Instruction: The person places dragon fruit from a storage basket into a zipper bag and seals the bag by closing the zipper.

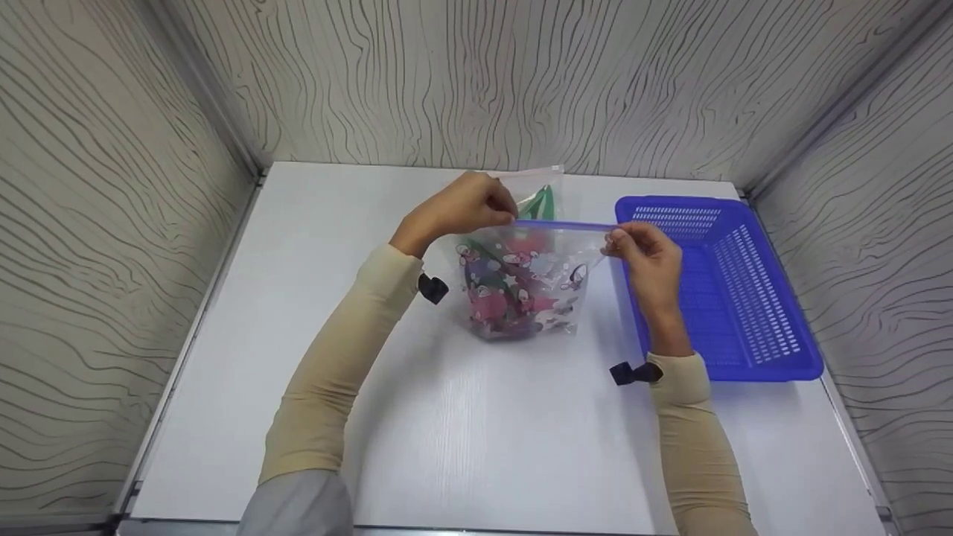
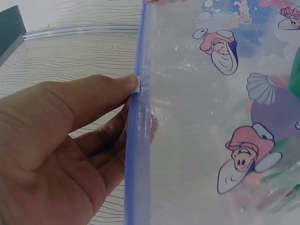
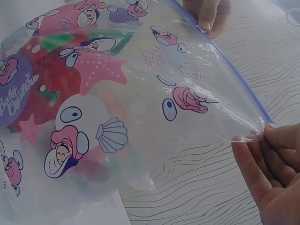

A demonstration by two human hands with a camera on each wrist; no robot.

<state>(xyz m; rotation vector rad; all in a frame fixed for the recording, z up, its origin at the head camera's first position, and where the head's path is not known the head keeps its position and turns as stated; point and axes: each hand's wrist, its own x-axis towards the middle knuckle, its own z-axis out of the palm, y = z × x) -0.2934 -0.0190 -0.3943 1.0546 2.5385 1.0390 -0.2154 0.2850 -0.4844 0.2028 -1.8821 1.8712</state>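
Observation:
A clear zip bag (image 1: 562, 260) printed with pink cartoon oysters, shells and starfish is held up over the white table. Red and green items (image 3: 51, 89) show blurred through its plastic. My left hand (image 1: 469, 202) pinches the small white slider (image 2: 138, 85) on the bag's blue zip strip (image 2: 137, 154), thumb on the near side and fingers behind. At the other end of the strip, my right hand (image 1: 651, 260) pinches the bag's top corner between thumb and fingers. The strip runs straight between both hands.
Behind the held bag lies a second clear zip bag (image 1: 547, 177) with a pale pink strip and something green inside. A blue plastic basket (image 1: 782, 298) with slotted sides stands at the right of the white table (image 1: 476, 447). Wood-patterned panels (image 1: 476, 82) enclose the back and sides.

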